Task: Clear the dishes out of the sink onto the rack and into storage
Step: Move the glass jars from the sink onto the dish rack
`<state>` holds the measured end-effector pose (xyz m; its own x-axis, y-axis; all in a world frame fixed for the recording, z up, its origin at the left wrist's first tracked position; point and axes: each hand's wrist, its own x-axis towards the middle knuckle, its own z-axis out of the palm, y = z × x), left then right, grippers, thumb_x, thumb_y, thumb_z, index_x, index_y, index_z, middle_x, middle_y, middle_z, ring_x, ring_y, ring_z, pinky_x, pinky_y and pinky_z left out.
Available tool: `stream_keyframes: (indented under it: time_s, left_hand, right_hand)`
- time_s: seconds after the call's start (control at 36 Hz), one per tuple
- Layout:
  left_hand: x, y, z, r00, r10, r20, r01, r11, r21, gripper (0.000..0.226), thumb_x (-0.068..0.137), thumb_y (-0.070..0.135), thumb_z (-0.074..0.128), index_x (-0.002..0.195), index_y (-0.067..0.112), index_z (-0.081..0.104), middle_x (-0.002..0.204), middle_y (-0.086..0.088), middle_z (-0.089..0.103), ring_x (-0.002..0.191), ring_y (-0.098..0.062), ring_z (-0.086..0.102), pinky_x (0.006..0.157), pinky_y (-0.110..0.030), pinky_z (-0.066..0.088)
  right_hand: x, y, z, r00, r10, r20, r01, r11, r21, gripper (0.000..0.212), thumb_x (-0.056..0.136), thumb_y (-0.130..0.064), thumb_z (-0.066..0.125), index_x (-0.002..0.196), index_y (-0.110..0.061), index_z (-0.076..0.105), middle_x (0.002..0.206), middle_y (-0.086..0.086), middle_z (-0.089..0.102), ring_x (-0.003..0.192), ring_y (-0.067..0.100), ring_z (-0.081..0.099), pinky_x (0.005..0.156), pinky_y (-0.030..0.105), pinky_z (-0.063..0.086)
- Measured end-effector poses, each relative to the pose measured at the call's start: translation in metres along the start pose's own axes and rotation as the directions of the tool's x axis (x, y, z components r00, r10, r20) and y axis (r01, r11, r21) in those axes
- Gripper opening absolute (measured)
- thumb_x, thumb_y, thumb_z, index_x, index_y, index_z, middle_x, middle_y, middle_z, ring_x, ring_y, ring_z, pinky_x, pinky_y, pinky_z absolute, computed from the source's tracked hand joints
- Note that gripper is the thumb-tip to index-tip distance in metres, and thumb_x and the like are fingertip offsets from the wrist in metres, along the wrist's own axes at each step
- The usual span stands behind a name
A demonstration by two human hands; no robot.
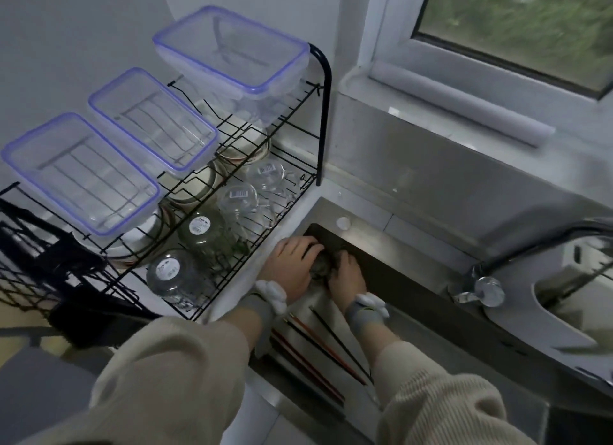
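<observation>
Both hands are down in the sink (414, 265) at the lower middle of the frame. The left hand (292, 265) and the right hand (346, 273) curl their fingers round a clear glass (320, 268) held between them, blurred. Chopsticks (318, 345) lie in the basin just below the wrists. At left, the black rack (318, 112) carries 3 clear containers (79, 172) on top, with upturned glasses (167, 273) and bowls (195, 187) beneath. The faucet (481, 285) stands at right.

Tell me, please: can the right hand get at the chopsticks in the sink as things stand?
Probably yes, once it lets go. The right hand and left hand together grip a glass item. The chopsticks lie uncovered on the sink floor beneath the right forearm.
</observation>
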<state>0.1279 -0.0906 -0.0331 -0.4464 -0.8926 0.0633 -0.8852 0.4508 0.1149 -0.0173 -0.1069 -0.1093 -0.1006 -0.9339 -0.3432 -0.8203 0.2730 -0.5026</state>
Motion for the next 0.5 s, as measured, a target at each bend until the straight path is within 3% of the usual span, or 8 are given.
stream_keyframes:
  time_s: [0.08,0.22,0.36,0.42,0.5]
  left_hand:
    - [0.006,0.004,0.015,0.966,-0.046,0.254,0.046,0.999,0.007,0.051,0.094,0.022,0.042,0.144,0.017,0.035,0.147,-0.004,0.034,0.134,-0.022,0.033,0.108,-0.031,0.026]
    - [0.009,0.013,0.050,0.871,-0.221,0.438,0.261,0.965,-0.033,0.050,0.096,0.027,0.043,0.142,0.009,0.032,0.143,-0.012,0.035,0.128,-0.028,0.038,0.099,-0.036,0.036]
    - [0.012,0.020,0.075,0.756,-0.409,0.512,0.517,0.852,-0.082,0.056,0.096,0.026,0.050,0.144,0.006,0.031,0.146,-0.016,0.034,0.133,-0.029,0.037,0.108,-0.037,0.033]
    - [0.020,0.024,0.085,0.740,-0.455,0.496,0.554,0.830,-0.066,0.057,0.098,0.027,0.049,0.146,0.006,0.029,0.148,-0.016,0.033,0.136,-0.026,0.035,0.110,-0.034,0.029]
    - [0.025,0.025,0.097,0.730,-0.450,0.515,0.532,0.846,-0.016,0.059,0.101,0.031,0.040,0.151,0.007,0.019,0.152,-0.016,0.028,0.140,-0.024,0.031,0.113,-0.032,0.022]
  right_hand:
    - [0.002,0.008,0.002,0.993,0.059,0.103,-0.058,0.998,-0.018,0.037,0.096,-0.013,0.044,0.132,-0.007,0.043,0.132,0.019,0.049,0.120,0.035,0.049,0.096,0.037,0.041]
    - [0.008,0.019,0.003,0.971,0.131,0.201,-0.124,0.991,-0.047,0.053,0.096,-0.021,0.052,0.143,-0.006,0.033,0.140,0.019,0.045,0.127,0.036,0.046,0.102,0.038,0.040]
    - [0.014,0.020,0.004,0.951,0.109,0.289,-0.089,0.993,-0.079,0.040,0.096,-0.025,0.052,0.132,-0.009,0.048,0.133,0.018,0.054,0.122,0.036,0.053,0.096,0.037,0.043]
    - [0.019,0.021,0.008,0.943,0.109,0.314,-0.082,0.992,-0.099,0.035,0.095,-0.023,0.052,0.127,-0.009,0.054,0.130,0.016,0.058,0.119,0.035,0.056,0.092,0.035,0.044]
    - [0.022,0.021,0.016,0.932,0.129,0.340,-0.099,0.990,-0.105,0.048,0.092,-0.030,0.059,0.135,-0.009,0.049,0.136,0.016,0.053,0.124,0.034,0.052,0.099,0.036,0.041]
